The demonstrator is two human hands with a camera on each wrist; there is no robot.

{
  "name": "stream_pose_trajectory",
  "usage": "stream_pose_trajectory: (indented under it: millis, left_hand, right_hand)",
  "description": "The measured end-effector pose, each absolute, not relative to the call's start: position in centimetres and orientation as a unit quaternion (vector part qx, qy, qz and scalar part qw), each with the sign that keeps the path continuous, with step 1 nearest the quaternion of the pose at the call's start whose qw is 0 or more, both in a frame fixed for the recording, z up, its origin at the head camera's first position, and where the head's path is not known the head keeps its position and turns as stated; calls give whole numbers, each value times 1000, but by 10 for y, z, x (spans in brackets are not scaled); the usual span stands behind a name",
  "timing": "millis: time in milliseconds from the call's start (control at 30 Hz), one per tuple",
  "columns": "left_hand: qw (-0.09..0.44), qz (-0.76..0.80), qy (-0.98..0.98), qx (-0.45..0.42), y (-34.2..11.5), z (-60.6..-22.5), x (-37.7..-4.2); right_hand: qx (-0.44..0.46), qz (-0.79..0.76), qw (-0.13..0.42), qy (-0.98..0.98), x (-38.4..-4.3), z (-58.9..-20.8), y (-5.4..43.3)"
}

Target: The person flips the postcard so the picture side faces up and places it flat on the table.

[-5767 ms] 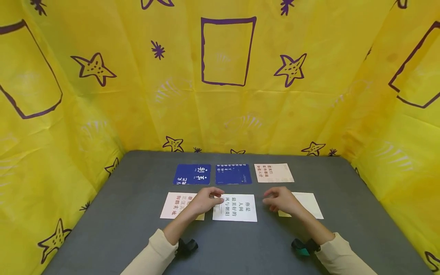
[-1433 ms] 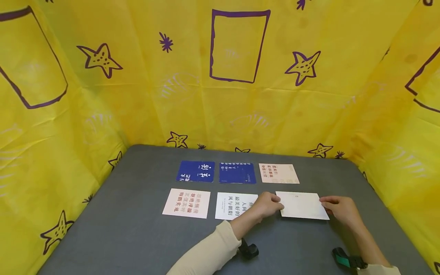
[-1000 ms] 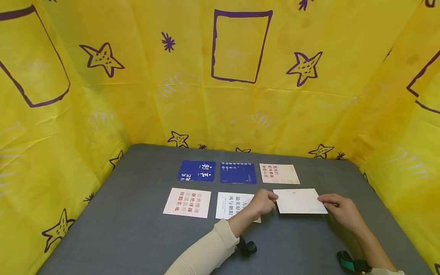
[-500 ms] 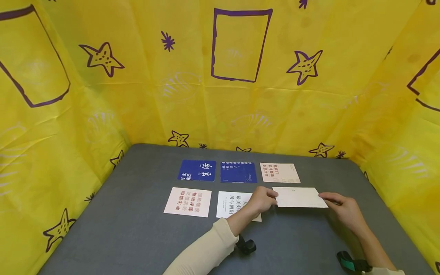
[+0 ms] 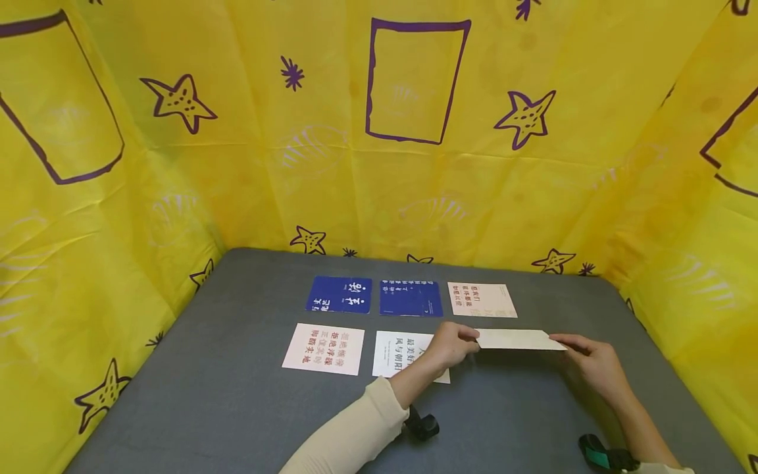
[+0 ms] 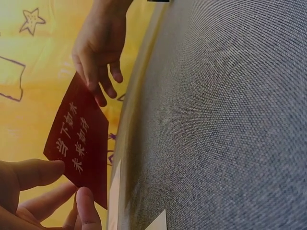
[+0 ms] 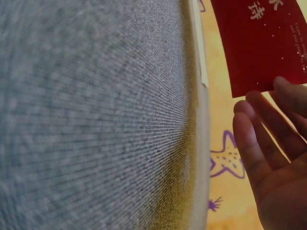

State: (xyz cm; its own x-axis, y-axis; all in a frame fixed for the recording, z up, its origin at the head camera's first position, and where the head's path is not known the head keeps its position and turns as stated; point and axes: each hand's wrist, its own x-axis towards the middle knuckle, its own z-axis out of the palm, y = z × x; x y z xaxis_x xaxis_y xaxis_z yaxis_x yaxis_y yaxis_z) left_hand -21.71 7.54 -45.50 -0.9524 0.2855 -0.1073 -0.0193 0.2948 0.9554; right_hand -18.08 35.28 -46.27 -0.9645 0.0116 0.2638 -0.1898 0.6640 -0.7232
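A postcard point(image 5: 514, 339) is held off the grey table between my two hands. Its pale back appears as a thin, foreshortened strip in the head view. From the left wrist camera its underside shows as a red face point(image 6: 82, 136) with white Chinese characters. My left hand point(image 5: 451, 345) pinches one short edge between thumb and fingers. At the opposite edge, my right hand point(image 5: 597, 370) also pinches it, its other fingers spread apart in the right wrist view. A white postcard point(image 5: 393, 352) with dark lettering lies partly behind my left hand and forearm.
A pink card point(image 5: 324, 349) lies left of the white one. Behind them sit two blue cards point(image 5: 339, 294) and a pale pink card point(image 5: 482, 299) in a row on the grey table point(image 5: 237, 395). Yellow patterned cloth point(image 5: 266, 184) surrounds the table.
Earliest, the pale postcard lay on the table by my right hand. Both hands then took its edges and raised it; over the last second its pale face has tipped to a narrow strip.
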Motion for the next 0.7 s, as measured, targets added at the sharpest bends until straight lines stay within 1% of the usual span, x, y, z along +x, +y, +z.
stream_pose_trajectory:
  millis: [300, 567, 700]
  left_hand:
    - [128, 596, 788, 86, 73, -454, -218]
    - [123, 604, 781, 100, 73, -456, -219]
    - [120, 609, 778, 99, 72, -458, -219]
  right_hand:
    - [30, 434, 97, -895, -180, -462, 352]
    - [24, 442, 94, -892, -179, -458, 352]
    - [2, 437, 86, -895, -178, -454, 349]
